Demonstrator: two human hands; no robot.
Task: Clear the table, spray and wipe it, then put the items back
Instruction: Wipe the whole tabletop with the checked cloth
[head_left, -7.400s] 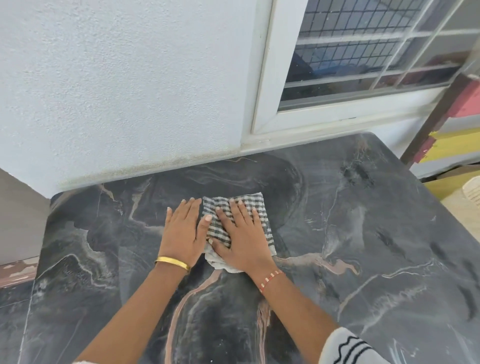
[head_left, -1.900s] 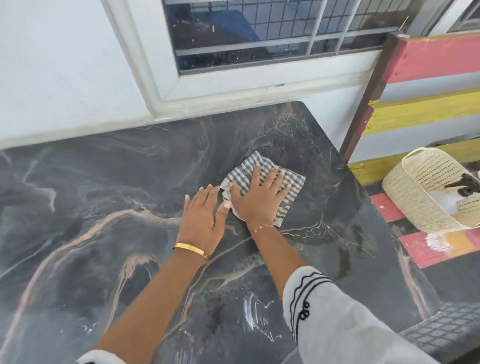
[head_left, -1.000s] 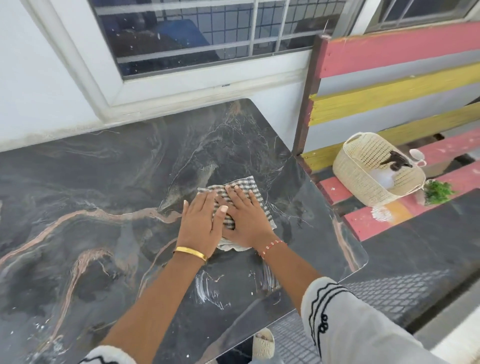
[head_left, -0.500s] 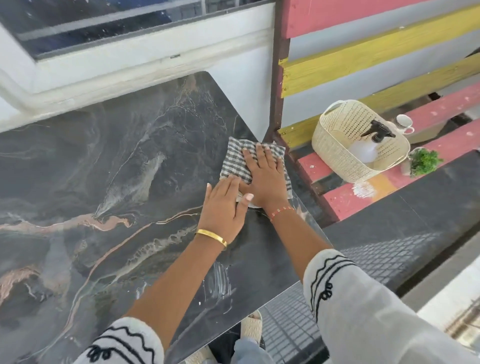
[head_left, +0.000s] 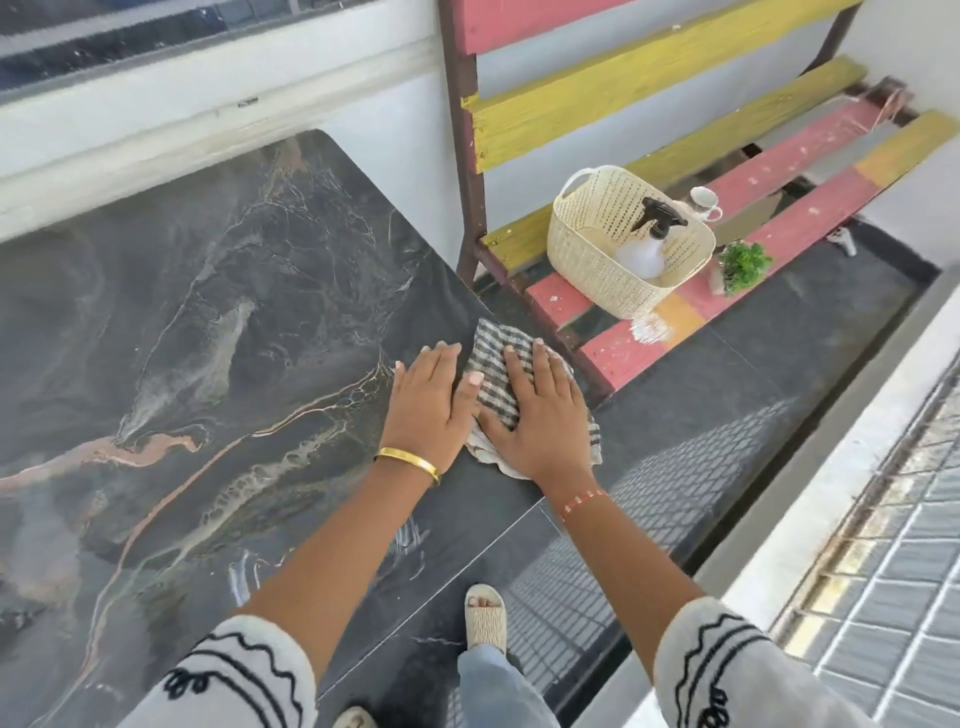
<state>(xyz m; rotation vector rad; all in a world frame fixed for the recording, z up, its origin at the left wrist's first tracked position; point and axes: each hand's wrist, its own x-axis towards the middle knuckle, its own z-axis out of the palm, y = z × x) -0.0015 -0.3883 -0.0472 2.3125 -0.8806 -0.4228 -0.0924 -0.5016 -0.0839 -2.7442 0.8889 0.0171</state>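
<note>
Both hands lay flat, fingers straight: right hand (head_left: 537, 415) pressed the checked cloth (head_left: 496, 374), lengthwise near-to-far, at the table (head_left: 208, 312)'s right edge; left hand (head_left: 428, 405) beside it.

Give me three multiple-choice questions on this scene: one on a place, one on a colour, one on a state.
1. Where is the spray bottle?
A. on the table
B. in the cream basket
C. on the floor

2. What colour is the bangle on the left wrist?
A. gold
B. silver
C. green

3. How does the right hand lie?
A. fist, holding nothing
B. gripping the bottle
C. flat on the checked cloth

Answers: B, its black trigger shows above the basket rim; A, the band shines yellow; C, straight fingers press the cloth at the table edge.
</note>
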